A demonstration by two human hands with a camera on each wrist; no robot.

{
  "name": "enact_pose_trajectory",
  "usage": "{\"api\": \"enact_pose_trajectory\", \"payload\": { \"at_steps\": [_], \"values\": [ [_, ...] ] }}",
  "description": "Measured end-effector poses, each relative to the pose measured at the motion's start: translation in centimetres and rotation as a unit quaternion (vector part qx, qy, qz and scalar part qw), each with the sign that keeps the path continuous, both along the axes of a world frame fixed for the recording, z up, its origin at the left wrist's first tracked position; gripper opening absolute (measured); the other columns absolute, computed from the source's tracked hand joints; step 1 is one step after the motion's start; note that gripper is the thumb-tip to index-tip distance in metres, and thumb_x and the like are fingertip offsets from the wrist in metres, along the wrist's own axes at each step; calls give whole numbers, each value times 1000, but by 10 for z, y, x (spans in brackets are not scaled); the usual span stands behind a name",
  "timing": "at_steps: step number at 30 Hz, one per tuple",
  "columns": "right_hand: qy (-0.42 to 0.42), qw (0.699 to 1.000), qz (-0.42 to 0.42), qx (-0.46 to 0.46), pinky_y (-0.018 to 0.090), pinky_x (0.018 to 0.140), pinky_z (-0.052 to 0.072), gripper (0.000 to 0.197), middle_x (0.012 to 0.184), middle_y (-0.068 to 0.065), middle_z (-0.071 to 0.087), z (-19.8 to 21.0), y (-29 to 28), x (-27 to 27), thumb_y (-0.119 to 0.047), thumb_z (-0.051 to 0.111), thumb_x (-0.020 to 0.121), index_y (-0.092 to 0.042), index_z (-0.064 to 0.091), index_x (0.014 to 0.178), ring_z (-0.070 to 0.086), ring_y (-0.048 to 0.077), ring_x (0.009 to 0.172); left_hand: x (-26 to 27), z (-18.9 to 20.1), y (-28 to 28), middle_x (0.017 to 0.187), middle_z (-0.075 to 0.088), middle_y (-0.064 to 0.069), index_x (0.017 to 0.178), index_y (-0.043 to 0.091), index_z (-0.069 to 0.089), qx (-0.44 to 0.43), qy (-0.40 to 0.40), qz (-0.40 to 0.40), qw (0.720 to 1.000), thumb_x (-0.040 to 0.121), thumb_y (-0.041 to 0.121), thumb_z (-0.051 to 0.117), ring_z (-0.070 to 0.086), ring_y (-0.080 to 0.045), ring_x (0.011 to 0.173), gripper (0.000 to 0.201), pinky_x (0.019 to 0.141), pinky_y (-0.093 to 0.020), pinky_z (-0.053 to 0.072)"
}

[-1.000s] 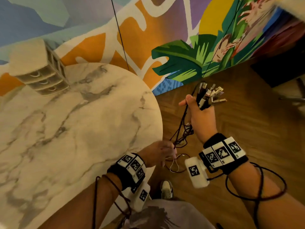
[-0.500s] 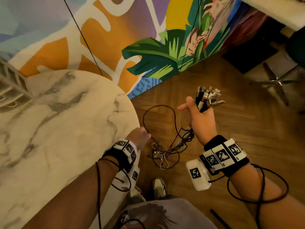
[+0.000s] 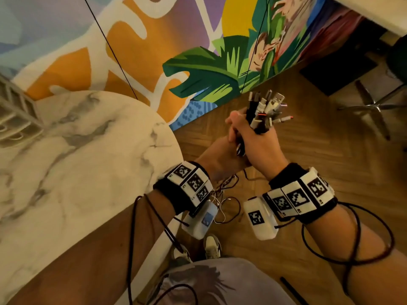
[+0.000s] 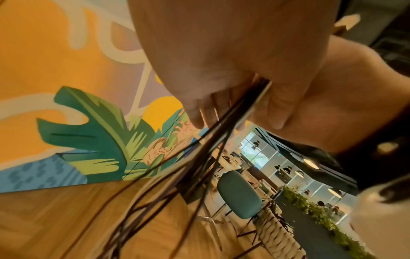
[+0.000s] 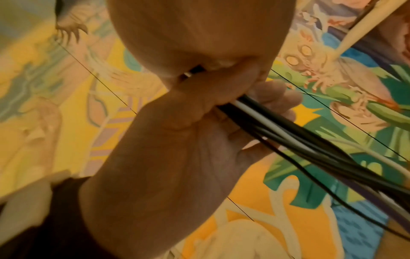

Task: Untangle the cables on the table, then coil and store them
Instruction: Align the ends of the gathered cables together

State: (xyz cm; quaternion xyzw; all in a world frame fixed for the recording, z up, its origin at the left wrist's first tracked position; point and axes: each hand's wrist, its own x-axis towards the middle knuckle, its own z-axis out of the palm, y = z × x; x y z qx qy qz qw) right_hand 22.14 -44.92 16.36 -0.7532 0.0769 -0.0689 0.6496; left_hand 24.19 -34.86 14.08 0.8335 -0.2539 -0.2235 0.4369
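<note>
I'm holding the cables (image 3: 262, 119) as one bunch, black and white, their plugs (image 3: 267, 104) fanning upward beside the table (image 3: 88, 164). Below, the strands are hanging in a tangle (image 3: 222, 194) above the wooden floor.

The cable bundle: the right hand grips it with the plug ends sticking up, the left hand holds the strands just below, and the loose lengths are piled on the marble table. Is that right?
Not quite. The loose lengths hang down over the wooden floor beside the marble table, not on it, as the head view shows. The rest holds: the right hand grips the cable bundle with plug ends up, and the left hand holds the strands just below.
</note>
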Motion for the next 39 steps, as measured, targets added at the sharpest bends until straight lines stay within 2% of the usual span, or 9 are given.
{"api": "enact_pose_trajectory", "payload": {
  "at_steps": [5,10,14,21,26,27,28,29,39],
  "values": [
    [-25,999,39,-2,14,61,47,42,81,21,65,19,-6,9,-28,49,97,1,60,69,63,13,69,2,24,-12,84,49,1,93,20,48,-277,168,54,945,89,-11,43,49,-2,72,32,68,-20,44],
    [4,984,141,110,18,58,48,31,79,-9,63,4,-8,6,-39,47,93,-12,60,102,60,-1,63,11,35,-8,48,42,6,70,12,50,-281,182,125,934,97,9,40,37,-10,40,29,41,-23,37],
    [42,974,224,17,29,57,45,20,67,-3,59,-41,5,-6,-30,62,84,-12,57,79,54,14,58,22,48,8,36,30,7,43,22,37,-318,210,116,917,90,10,49,22,-12,31,50,36,-20,25],
    [193,974,104,-62,30,51,26,35,55,6,37,-123,12,5,-21,60,86,-15,40,58,32,18,50,20,78,17,37,31,12,46,25,40,-45,-101,68,992,84,13,61,30,-7,37,45,42,-15,23],
    [330,930,35,-158,26,49,25,41,52,0,36,-175,-26,-18,-22,56,92,-16,39,55,32,16,48,34,124,42,40,24,19,46,29,40,-11,-306,47,951,83,20,63,37,1,38,44,45,-6,29],
    [350,922,26,-166,27,50,28,39,53,1,39,-181,-32,-20,-23,55,92,-15,42,56,35,17,49,36,128,45,42,22,21,67,10,57,-6,-348,39,937,83,24,61,35,-1,37,22,45,-6,28],
    [368,914,22,-171,27,50,30,38,54,1,43,-183,-35,-20,-23,55,92,-14,46,57,38,18,50,35,132,46,44,21,21,69,34,24,7,-376,46,925,83,29,60,30,-3,36,38,44,-8,26],
    [379,909,21,-171,27,50,32,37,54,2,45,-183,-37,-20,-25,55,92,-14,48,58,41,18,51,34,133,47,45,20,21,54,30,38,24,-410,36,911,83,32,58,24,-3,36,35,43,-10,21],
    [276,959,15,61,25,40,29,39,42,-4,37,-114,-15,-13,-23,53,89,-19,41,52,33,18,39,25,46,33,47,50,4,63,16,64,109,-405,-44,907,84,45,42,42,-20,41,42,43,-22,21]
  ]
}}
